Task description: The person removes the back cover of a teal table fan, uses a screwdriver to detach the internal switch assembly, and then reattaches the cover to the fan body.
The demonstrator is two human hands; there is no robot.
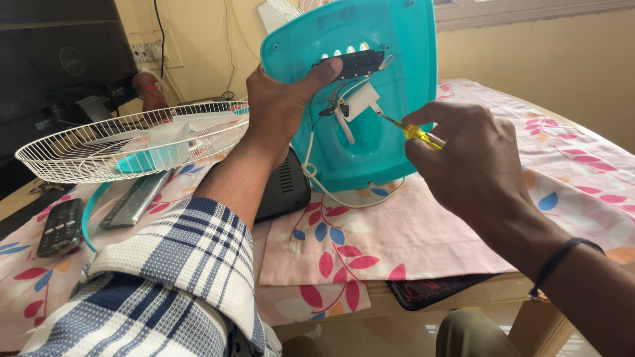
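Left hand (281,109) grips teal fan base (357,99) steady; right hand (463,155) pinches yellow screwdriver (413,131), tip at 10 o'clock—keep square w/ screw.

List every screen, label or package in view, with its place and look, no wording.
Monitor: far left against the wall, large dark rectangle, screen off, round emblem on it.
Remote control: left on the floral cloth, slim black bar with small buttons.
No packages or signs show.
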